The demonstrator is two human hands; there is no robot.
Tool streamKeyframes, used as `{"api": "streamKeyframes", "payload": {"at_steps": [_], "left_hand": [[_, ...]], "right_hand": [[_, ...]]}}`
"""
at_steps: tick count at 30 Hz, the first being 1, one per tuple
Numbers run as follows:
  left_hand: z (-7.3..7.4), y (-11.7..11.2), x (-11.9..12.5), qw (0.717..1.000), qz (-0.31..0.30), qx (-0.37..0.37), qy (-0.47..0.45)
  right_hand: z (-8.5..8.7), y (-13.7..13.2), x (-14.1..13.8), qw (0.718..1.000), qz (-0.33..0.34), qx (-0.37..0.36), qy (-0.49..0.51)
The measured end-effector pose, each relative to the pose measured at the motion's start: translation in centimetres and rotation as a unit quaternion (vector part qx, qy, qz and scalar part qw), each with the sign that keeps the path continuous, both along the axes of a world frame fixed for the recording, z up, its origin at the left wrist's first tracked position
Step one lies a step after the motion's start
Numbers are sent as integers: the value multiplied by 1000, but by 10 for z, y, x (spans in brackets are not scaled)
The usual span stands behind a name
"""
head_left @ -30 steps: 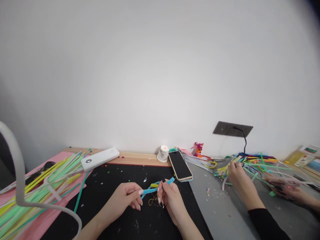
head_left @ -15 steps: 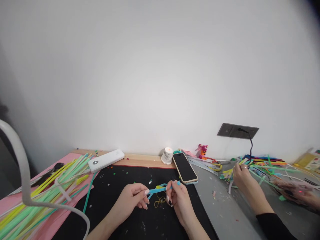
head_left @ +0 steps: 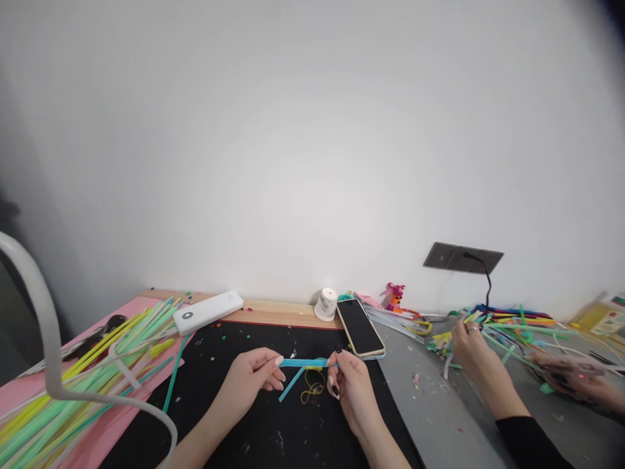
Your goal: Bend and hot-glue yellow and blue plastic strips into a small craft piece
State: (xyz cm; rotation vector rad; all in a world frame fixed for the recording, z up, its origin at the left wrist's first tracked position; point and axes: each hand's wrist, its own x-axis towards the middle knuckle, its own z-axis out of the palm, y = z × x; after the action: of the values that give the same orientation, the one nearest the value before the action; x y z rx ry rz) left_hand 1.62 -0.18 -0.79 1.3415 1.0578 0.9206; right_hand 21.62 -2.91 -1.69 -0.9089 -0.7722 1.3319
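A blue pipe cleaner (head_left: 305, 362) stretches nearly level between my two hands over the black mat. My left hand (head_left: 249, 381) pinches its left end between thumb and fingers. My right hand (head_left: 352, 384) pinches the other end. From the middle of the strip, a loose blue end (head_left: 291, 385) slants down to the left. A short yellow piece (head_left: 313, 369) sits by the blue strip near my right fingers; whether it is fastened there I cannot tell. Under it is a thin yellow looped cord (head_left: 311, 393).
Left, pipe cleaners (head_left: 97, 371) lie on pink paper (head_left: 166, 384) near a white power bank (head_left: 209, 312). A white tube (head_left: 46, 332) crosses the foreground. Behind my hands are a paper cup (head_left: 325, 304) and a phone (head_left: 361, 327). At right, another person's hands (head_left: 476, 352) handle coloured strips.
My hands have drawn the blue pipe cleaner straighter, the left hand shifting slightly left. A loose blue end now shows hanging below it. The other person's hands have barely moved.
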Motion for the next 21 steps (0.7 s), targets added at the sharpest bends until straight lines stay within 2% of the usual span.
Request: {"api": "streamKeyframes", "payload": {"at_steps": [7,10,14,17,21], "left_hand": [[0,0,-3,1000,15,-16,-18],[-1,-2,0,999,4,-24,-23],[-5,-5,6,997,-67,-27,-25],[-8,-6,9,996,-87,-22,-17],[-9,-6,10,997,-71,-5,-16]], "right_hand": [[5,1,4,999,-48,9,-7],[3,-1,0,1000,2,-1,-28],[3,-5,-9,994,94,12,-63],[4,-6,-11,993,95,25,-69],[5,-4,-10,995,67,23,-68]]}}
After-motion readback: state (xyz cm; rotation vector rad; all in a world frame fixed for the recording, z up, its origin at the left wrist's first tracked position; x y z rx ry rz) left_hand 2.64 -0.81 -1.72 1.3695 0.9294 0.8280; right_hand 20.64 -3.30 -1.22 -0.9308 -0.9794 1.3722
